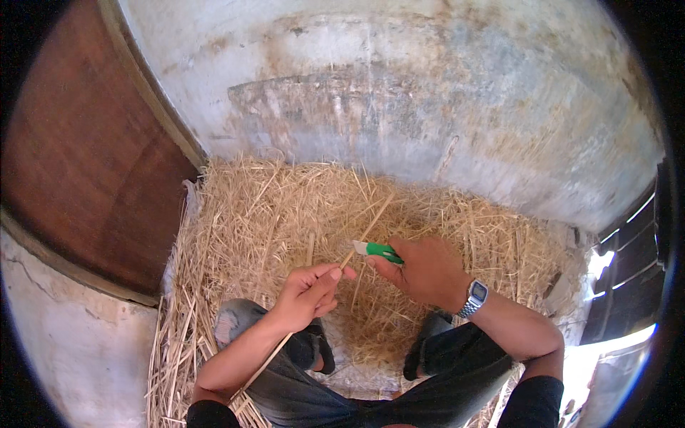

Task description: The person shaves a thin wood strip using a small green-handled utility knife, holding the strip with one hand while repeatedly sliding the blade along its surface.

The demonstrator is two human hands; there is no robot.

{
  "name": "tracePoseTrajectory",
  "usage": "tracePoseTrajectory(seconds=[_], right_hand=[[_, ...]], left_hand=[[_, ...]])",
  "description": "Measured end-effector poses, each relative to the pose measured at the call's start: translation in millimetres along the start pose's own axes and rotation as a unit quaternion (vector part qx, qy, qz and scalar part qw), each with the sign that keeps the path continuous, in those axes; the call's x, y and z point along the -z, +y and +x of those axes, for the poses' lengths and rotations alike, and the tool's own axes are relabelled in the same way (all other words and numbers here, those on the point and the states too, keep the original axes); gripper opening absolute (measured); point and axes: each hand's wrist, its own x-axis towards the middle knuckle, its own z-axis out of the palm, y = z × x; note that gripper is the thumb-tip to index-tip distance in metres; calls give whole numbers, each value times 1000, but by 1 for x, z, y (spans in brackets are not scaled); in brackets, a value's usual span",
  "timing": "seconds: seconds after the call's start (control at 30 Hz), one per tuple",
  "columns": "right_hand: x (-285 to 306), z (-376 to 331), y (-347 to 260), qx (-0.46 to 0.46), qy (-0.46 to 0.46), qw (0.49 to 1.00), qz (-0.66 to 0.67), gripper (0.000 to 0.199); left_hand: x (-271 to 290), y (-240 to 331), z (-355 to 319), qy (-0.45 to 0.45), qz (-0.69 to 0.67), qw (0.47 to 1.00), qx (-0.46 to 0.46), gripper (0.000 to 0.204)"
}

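Note:
My left hand (308, 294) is closed round a thin, straw-coloured strip (375, 218), pinching it between thumb and fingers. One end of the strip slants up and away past the hand; the other runs back beneath my left forearm. In my right hand (433, 271) is a green-handled utility knife (382, 251), its pale blade pointing left. The blade lies against or just over the strip, a little beyond my left fingertips; whether it cuts in cannot be made out. A digital watch (473, 297) with a metal band circles my right wrist.
Loose shavings and strips (264, 214) cover the floor around my feet, with longer strips (171, 357) heaped on the left. A stained, pale wall (399, 100) rises ahead. A brown wooden panel (93, 157) stands at the left, dark slats (628, 242) at the right.

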Motion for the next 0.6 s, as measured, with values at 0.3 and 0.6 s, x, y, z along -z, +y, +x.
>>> tracePoseTrajectory(seconds=[0.3, 0.6], right_hand=[[48, 21, 105, -182, 205, 960, 45, 51], [8, 2, 7, -18, 18, 999, 46, 39]], left_hand=[[5, 2, -9, -30, -36, 999, 12, 34], [5, 4, 1, -52, -76, 996, 21, 32]])
